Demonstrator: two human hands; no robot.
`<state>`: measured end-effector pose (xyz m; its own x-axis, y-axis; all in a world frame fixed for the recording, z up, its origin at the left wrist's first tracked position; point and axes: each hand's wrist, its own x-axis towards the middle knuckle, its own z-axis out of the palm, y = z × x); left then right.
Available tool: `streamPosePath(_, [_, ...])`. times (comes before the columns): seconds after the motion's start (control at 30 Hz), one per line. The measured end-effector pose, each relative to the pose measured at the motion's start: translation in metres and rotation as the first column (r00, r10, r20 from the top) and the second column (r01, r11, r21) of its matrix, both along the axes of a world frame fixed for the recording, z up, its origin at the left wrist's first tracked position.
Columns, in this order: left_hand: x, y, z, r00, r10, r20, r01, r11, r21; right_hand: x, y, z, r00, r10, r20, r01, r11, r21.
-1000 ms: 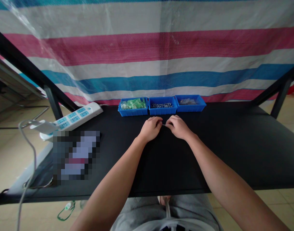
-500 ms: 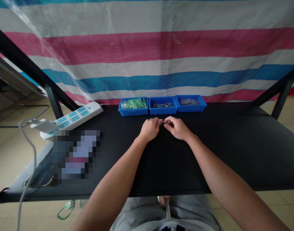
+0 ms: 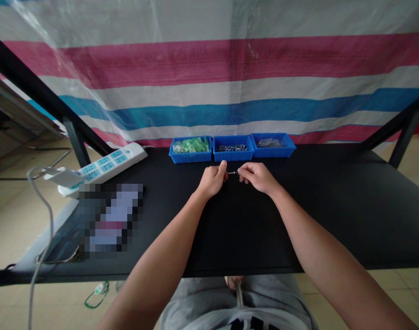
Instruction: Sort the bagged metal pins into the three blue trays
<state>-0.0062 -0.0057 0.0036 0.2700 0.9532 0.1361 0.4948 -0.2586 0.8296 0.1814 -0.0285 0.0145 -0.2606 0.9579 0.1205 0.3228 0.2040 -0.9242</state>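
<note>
Both hands rest close together on the black table (image 3: 298, 220), just in front of the three blue bins. My right hand (image 3: 259, 177) pinches a small thin metal screw (image 3: 232, 173) whose tip points left. My left hand (image 3: 212, 179) is curled closed right beside that tip, thumb up; what it holds is hidden. The left blue bin (image 3: 190, 150) holds green bagged parts, the middle bin (image 3: 232, 149) holds metal screws, and the right bin (image 3: 273, 145) holds small clear-bagged pieces.
A white power strip (image 3: 104, 166) with a plug and grey cable lies at the table's left rear. A blurred flat object (image 3: 109, 220) lies on the left part. A striped tarp (image 3: 209, 73) hangs behind, and black frame bars slant at both sides.
Both hands have shifted slightly toward the bins and drawn a little apart, so the thin metal piece now shows between them.
</note>
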Motion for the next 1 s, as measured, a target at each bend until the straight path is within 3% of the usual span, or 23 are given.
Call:
streamPosePath(0.03, [0.0,0.001,-0.001,1.0,0.014,0.023,-0.014,1.0,-0.003,0.002,-0.001,0.003,0.997,0.077,0.015,-0.076,0.995,-0.069])
streamPosePath(0.1, [0.0,0.003,-0.004,0.998,0.034,0.062,-0.033,0.999,-0.01,0.005,-0.004,0.009,0.958,0.279,0.061,-0.255,0.932,-0.259])
streamPosePath(0.17, [0.0,0.005,-0.006,0.994,0.044,0.1,-0.041,0.999,-0.027,0.003,-0.006,0.011,0.923,0.38,0.066,-0.332,0.871,-0.363])
streamPosePath(0.2, [0.0,0.006,-0.006,0.99,0.053,0.132,-0.048,0.998,-0.043,0.001,-0.006,0.011,0.939,0.341,0.042,-0.306,0.886,-0.348])
streamPosePath(0.27, [0.0,0.009,-0.005,0.97,0.097,0.223,-0.079,0.993,-0.088,-0.003,-0.004,0.008,0.992,0.082,-0.095,-0.1,0.973,-0.206])
streamPosePath(0.33, [-0.001,0.012,-0.004,0.935,0.164,0.315,-0.125,0.982,-0.141,-0.007,0.0,0.004,0.936,-0.157,-0.314,0.13,0.986,-0.105])
streamPosePath(0.4, [-0.002,0.015,-0.003,0.899,0.222,0.378,-0.161,0.969,-0.185,-0.007,0.004,0.0,0.871,-0.242,-0.427,0.214,0.97,-0.113])
streamPosePath(0.57, [-0.004,0.017,-0.003,0.872,0.241,0.427,-0.157,0.962,-0.224,-0.003,0.008,-0.005,0.859,-0.285,-0.425,0.24,0.958,-0.157])
streamPosePath(0.83, [-0.003,0.015,-0.004,0.932,0.157,0.327,-0.107,0.98,-0.166,-0.002,0.008,-0.005,0.895,-0.304,-0.326,0.287,0.953,-0.102])
streamPosePath(0.93, [-0.004,0.012,-0.003,0.966,0.136,0.218,-0.117,0.988,-0.098,0.002,0.011,-0.011,0.918,-0.305,-0.253,0.303,0.952,-0.048])
streamPosePath(1.0, [-0.004,0.009,-0.001,0.989,0.136,0.057,-0.137,0.991,0.001,0.006,0.013,-0.015,0.928,-0.32,-0.192,0.328,0.945,0.014])
